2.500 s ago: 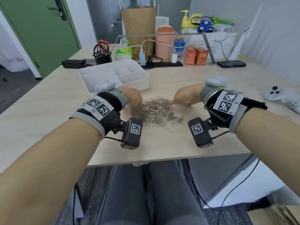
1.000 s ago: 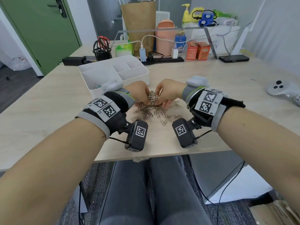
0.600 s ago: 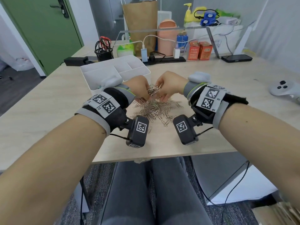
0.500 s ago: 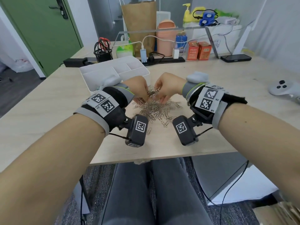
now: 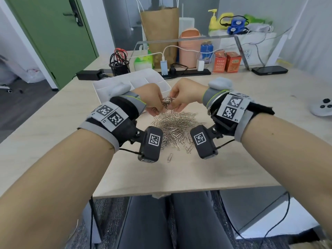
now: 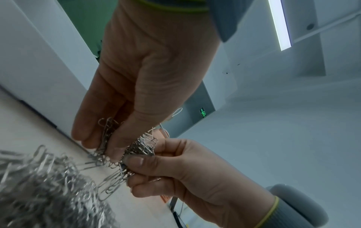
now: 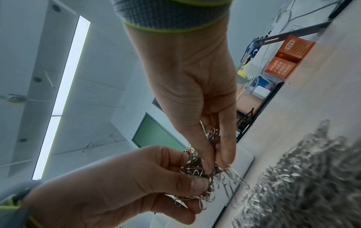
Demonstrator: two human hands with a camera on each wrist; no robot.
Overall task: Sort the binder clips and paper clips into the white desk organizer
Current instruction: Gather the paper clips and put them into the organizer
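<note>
A person sits at a pale wooden tabletop [image 5: 53, 123], forearms reaching forward, both wrists wrapped in dark bands with coded markers. At far left, beyond the left wrist, stands the white desk organizer [image 5: 100, 90], an open tray split into several compartments; the parts not hidden behind the hands look bare, and no binder clips can be seen anywhere. The left hand [image 5: 152, 99] is raised above the tabletop, its thumb and fingers pinching a tangled bunch of paper clips [image 5: 167, 102]. Moments ago both hands were down at the pile, raking clips together; now they have lifted a bunch clear of it and drawn together. The left wrist view shows that bunch [image 6: 125, 148] squeezed between both sets of fingertips, with a few clips dangling. Below and between the hands lies the main pile of silver paper clips [image 5: 176, 126], spread loosely, with one stray clip [image 5: 169, 157] nearer the table edge. The right hand [image 5: 185, 96] meets the left, its thumb and fingers also closed on the same bunch. The lift suggests the first handful is ready to be carried left to the organizer, though most clips remain on the tabletop. Farther right sit a dark phone [image 5: 269, 70] and a white game controller [image 5: 321, 109].
</note>
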